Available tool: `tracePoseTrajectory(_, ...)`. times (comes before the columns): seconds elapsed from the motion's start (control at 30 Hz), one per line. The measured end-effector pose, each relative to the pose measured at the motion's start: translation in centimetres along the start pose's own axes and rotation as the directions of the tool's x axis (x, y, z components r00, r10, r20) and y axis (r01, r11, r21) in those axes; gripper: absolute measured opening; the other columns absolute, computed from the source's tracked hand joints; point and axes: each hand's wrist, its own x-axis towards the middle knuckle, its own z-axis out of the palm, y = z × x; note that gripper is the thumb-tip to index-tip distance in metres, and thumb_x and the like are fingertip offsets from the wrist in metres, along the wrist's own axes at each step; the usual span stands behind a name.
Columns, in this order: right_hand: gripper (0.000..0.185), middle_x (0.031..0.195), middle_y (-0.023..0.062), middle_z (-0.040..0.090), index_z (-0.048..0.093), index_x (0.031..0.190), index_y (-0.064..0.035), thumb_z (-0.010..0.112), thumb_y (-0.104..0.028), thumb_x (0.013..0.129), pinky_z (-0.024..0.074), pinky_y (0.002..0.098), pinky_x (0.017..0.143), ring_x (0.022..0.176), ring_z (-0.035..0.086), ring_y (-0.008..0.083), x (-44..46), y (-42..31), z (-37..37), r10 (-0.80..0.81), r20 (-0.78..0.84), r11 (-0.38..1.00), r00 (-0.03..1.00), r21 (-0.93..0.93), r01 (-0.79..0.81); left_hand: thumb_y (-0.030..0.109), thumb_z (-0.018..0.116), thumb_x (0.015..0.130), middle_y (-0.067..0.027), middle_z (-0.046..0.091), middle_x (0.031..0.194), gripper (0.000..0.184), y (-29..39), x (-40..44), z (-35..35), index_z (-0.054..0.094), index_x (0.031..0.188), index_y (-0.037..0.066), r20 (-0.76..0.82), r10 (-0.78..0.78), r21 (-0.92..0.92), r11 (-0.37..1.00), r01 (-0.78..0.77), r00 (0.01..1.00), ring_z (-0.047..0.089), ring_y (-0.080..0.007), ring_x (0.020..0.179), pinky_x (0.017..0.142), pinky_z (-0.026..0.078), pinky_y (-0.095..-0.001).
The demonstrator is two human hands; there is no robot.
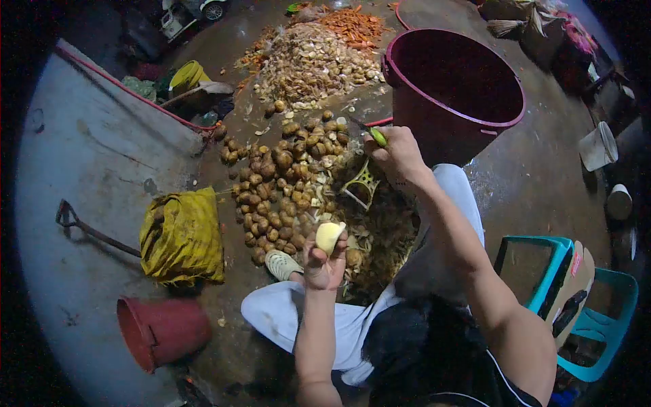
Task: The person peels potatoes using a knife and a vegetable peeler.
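My left hand (325, 268) is closed around a peeled, pale yellow potato (329, 237), holding it up above my lap. Farther forward, my right hand (401, 152) grips a knife by its green handle (378, 138); its thin dark blade points away to the upper left. Brown unpeeled potatoes (271, 193) lie heaped on the floor beyond my left hand. Below my right hand sits a yellow-green plastic frame (363, 184), among scattered peelings.
A big dark red tub (456, 129) stands ahead on the right. Behind the potatoes rise heaps of pale peelings (319, 64) and orange pieces (352, 26). On the left are a yellow sack (183, 234), a shovel handle (102, 234) and a red bucket (163, 329). A teal stool (603, 325) is at right.
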Motion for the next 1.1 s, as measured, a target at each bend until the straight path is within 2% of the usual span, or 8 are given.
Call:
tracePoseTrajectory(0.17, 0.021, 0.074, 0.0197, 0.060, 0.065, 0.092, -0.0049, 0.067, -0.017, 0.075, 0.0469, 0.0393, 0.065, 0.067, 0.059, 0.0351, -0.2, 1.0, 0.0, -0.050, 0.031, 0.995, 0.998, 0.090, 0.047, 0.046, 0.072, 0.078, -0.0167, 0.059, 0.108, 0.068, -0.2, 0.5, 0.9, 0.052, 0.127, 0.004, -0.107, -0.159, -0.243, 0.961, 0.129, 0.981, 0.057, -0.0268, 0.095, 0.080, 0.049, -0.0349)
tracePoseTrajectory(0.23, 0.020, 0.056, 0.0089, 0.050, 0.059, 0.077, 0.0029, 0.063, -0.016, 0.082, 0.0404, 0.0324, 0.054, 0.055, 0.043, 0.0100, -0.5, 1.0, -0.2, -0.069, -0.139, 0.961, 0.988, 0.258, 0.103, 0.040, 0.067, 0.085, -0.0177, 0.058, 0.109, 0.057, -0.3, 1.1, 0.7, 0.051, 0.128, 0.007, -0.080, -0.159, -0.299, 0.945, 0.129, 0.984, 0.056, -0.0271, 0.093, 0.076, 0.049, -0.0347)
tracePoseTrajectory(0.57, 0.029, 0.055, 0.0049, 0.039, 0.052, 0.068, 0.0029, 0.063, -0.020, 0.082, 0.0350, 0.0317, 0.052, 0.056, 0.037, 0.0100, -0.7, 4.1, -4.4, 0.056, -0.227, 0.970, 0.972, 0.245, 0.001, 0.018, 0.054, 0.084, -0.0076, 0.063, 0.101, 0.026, -4.8, 4.7, -4.1, 0.056, 0.107, 0.007, -0.387, -0.187, 0.274, 0.912, 0.306, 0.903, 0.061, -0.0169, 0.086, 0.073, 0.053, -0.0324)
tracePoseTrajectory(0.7, 0.032, 0.055, 0.0028, 0.035, 0.046, 0.062, -0.0008, 0.062, -0.019, 0.084, 0.0307, 0.0308, 0.051, 0.056, 0.034, 0.0093, -0.7, 6.7, -5.9, 0.094, -0.328, 0.948, 0.940, 0.317, 0.016, 0.017, 0.056, 0.084, -0.0039, 0.064, 0.092, 0.020, -8.3, 5.8, -8.6, 0.060, 0.099, 0.005, -0.440, -0.250, 0.532, 0.701, 0.475, 0.862, 0.061, -0.0153, 0.081, 0.070, 0.052, -0.0312)
tracePoseTrajectory(0.77, 0.018, 0.059, 0.0131, 0.052, 0.062, 0.076, 0.0024, 0.065, -0.015, 0.080, 0.0409, 0.0320, 0.056, 0.056, 0.048, 0.0121, -0.7, 9.1, -7.1, 0.154, -0.304, 0.963, 0.940, 0.259, -0.074, 0.015, 0.060, 0.082, 0.0003, 0.057, 0.070, 0.010, -9.5, 6.2, -8.7, 0.063, 0.082, 0.005, -0.446, -0.272, 0.880, 0.039, 0.473, 0.853, 0.054, -0.0108, 0.061, 0.055, 0.047, -0.0272)
tracePoseTrajectory(0.9, 0.021, 0.055, 0.0063, 0.046, 0.057, 0.069, 0.0022, 0.063, -0.013, 0.082, 0.0377, 0.0302, 0.054, 0.055, 0.044, 0.0114, -1.5, 11.3, -9.8, 0.190, -0.363, 0.944, 0.912, 0.321, -0.069, 0.016, 0.062, 0.084, -0.0019, 0.057, 0.066, 0.011, -12.7, 8.9, -9.9, 0.063, 0.080, 0.006, -0.526, -0.420, 0.567, 0.475, 0.673, 0.740, 0.054, -0.0103, 0.054, 0.043, 0.041, -0.0268)
tracePoseTrajectory(1.03, 0.015, 0.068, -0.0037, 0.054, 0.063, 0.079, -0.0024, 0.062, -0.016, 0.085, 0.0367, 0.0249, 0.060, 0.064, 0.046, 0.0074, -2.2, 11.9, -10.8, 0.369, -0.339, 0.757, 0.865, 0.650, -0.068, 0.016, 0.066, 0.085, -0.0062, 0.062, 0.078, 0.028, -13.2, 18.3, 1.4, 0.062, 0.107, -0.001, -0.141, -0.206, 0.835, 0.501, 0.228, 0.968, 0.059, -0.0161, 0.063, 0.057, 0.048, -0.0294)
tracePoseTrajectory(1.1, 0.018, 0.070, -0.0072, 0.047, 0.057, 0.077, -0.0062, 0.063, -0.019, 0.088, 0.0308, 0.0229, 0.056, 0.064, 0.041, 0.0036, -2.2, 13.2, -11.0, 0.343, -0.332, 0.806, 0.878, 0.585, -0.094, 0.013, 0.068, 0.082, -0.0105, 0.064, 0.091, 0.036, -15.3, 24.0, 6.0, 0.060, 0.114, 0.000, 0.395, 0.164, 0.877, 0.226, -0.424, 0.904, 0.063, -0.0214, 0.085, 0.079, 0.050, -0.0334)
